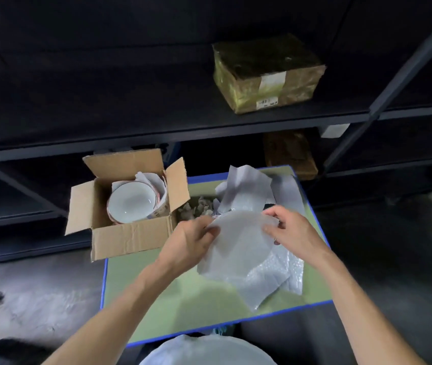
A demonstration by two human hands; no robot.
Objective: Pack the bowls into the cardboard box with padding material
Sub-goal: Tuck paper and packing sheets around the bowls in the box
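both hands pinch the foam sheet (236,241) at its upper edge: the left hand (188,241) at the left end, the right hand (294,230) at the right end, fingers curled round the rim. the sheet hangs above the green table (172,293), over the bubble wrap (283,270). the cardboard box (130,235) lies to the left of the grip and a little beyond it, flaps open, so we judge the left hand nearer to it. a bowl (131,204) sits inside the box, mouth up, white with a reddish rim, with white padding (154,180) behind it. the sheet is pale, translucent and rounded along the top; we cannot tell whether it wraps a bowl.
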